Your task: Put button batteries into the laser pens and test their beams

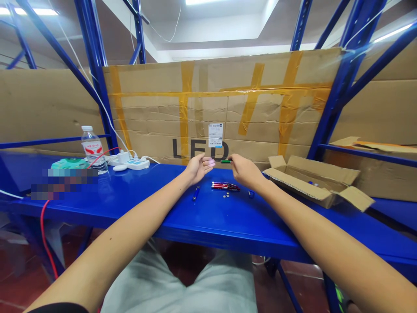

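My right hand (244, 169) is closed on a small green tube (225, 161), which points left towards my other hand. Palm turned up and fingers stretched out, my left hand (196, 168) holds nothing I can see; its fingertips are just short of the tube. Below and between the hands, several slim red tubes (220, 186) lie side by side on the blue table (182, 217). Two or three small silver discs, like button cells (227, 194), are just in front of them. A blue tube (196, 193) rests under my left hand, and a small blue piece (250, 194) near my right wrist.
An open cardboard box (309, 182) with small items inside stands at the right. At the left are a water bottle (93, 150), a green packet (70, 164) and a white power strip (135, 162) with cables. A large taped cardboard panel (156, 126) closes off the back between blue posts.
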`<state>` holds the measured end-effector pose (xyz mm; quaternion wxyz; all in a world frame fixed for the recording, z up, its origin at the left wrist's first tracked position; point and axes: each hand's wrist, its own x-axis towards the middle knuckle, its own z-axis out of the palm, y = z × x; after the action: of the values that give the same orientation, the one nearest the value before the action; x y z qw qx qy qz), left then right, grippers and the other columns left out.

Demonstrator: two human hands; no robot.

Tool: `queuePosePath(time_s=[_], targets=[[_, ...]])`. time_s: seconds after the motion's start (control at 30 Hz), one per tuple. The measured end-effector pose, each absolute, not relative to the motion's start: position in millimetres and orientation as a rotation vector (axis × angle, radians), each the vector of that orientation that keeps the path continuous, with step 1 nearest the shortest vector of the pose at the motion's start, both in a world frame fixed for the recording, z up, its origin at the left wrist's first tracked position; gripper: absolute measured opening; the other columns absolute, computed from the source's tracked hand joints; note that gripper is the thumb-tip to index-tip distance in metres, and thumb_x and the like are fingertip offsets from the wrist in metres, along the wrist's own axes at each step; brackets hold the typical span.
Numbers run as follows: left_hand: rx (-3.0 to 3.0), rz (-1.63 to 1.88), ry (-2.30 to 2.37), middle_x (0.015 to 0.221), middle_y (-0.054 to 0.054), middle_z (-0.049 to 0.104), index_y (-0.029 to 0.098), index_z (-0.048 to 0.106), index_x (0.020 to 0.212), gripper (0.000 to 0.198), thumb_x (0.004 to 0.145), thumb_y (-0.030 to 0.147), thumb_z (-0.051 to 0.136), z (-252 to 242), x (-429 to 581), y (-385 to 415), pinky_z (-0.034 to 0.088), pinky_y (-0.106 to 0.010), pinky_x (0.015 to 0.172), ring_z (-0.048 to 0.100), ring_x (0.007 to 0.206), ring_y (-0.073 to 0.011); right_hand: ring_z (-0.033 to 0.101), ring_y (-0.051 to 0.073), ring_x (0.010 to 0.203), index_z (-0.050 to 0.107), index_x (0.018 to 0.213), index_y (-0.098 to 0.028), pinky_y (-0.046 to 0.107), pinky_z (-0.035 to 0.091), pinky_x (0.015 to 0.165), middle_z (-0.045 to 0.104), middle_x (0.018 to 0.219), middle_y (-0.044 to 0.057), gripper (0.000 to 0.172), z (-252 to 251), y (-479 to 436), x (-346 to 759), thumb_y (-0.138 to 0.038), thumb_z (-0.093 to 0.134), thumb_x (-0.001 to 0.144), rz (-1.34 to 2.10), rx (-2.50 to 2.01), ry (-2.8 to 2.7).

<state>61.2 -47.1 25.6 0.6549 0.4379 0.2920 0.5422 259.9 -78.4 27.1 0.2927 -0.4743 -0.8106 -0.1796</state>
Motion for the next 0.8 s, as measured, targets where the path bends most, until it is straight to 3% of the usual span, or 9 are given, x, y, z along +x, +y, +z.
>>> queuePosePath(time_s=[0.23, 0.8], targets=[[1.035, 1.218, 0.694, 0.131, -0.024, 0.057, 0.004, 0.055, 0.125, 0.059, 0.095, 0.051, 0.033, 26.8, 60.8, -49.0, 0.050, -0.031, 0.093, 0.061, 0.114, -0.0249, 0.063, 0.026, 0.095, 0.056, 0.111, -0.013, 0.034, 0.043, 0.077, 0.067, 0.111, 0.016, 0.027, 28.6, -80.8, 259.3, -0.015, 0.035, 0.094, -0.501, -1.291, -2.180], [1.016, 1.211, 0.709, 0.126, -0.026, 0.060, 0.002, 0.056, 0.122, 0.060, 0.095, 0.052, 0.036, 25.9, 63.0, -49.9, 0.049, -0.033, 0.095, 0.064, 0.111, -0.0257, 0.063, 0.026, 0.096, 0.055, 0.117, -0.012, 0.033, 0.043, 0.077, 0.066, 0.112, 0.016, 0.030, 27.0, -77.1, 261.7, -0.020, 0.033, 0.097, -0.534, -1.255, -2.144]])
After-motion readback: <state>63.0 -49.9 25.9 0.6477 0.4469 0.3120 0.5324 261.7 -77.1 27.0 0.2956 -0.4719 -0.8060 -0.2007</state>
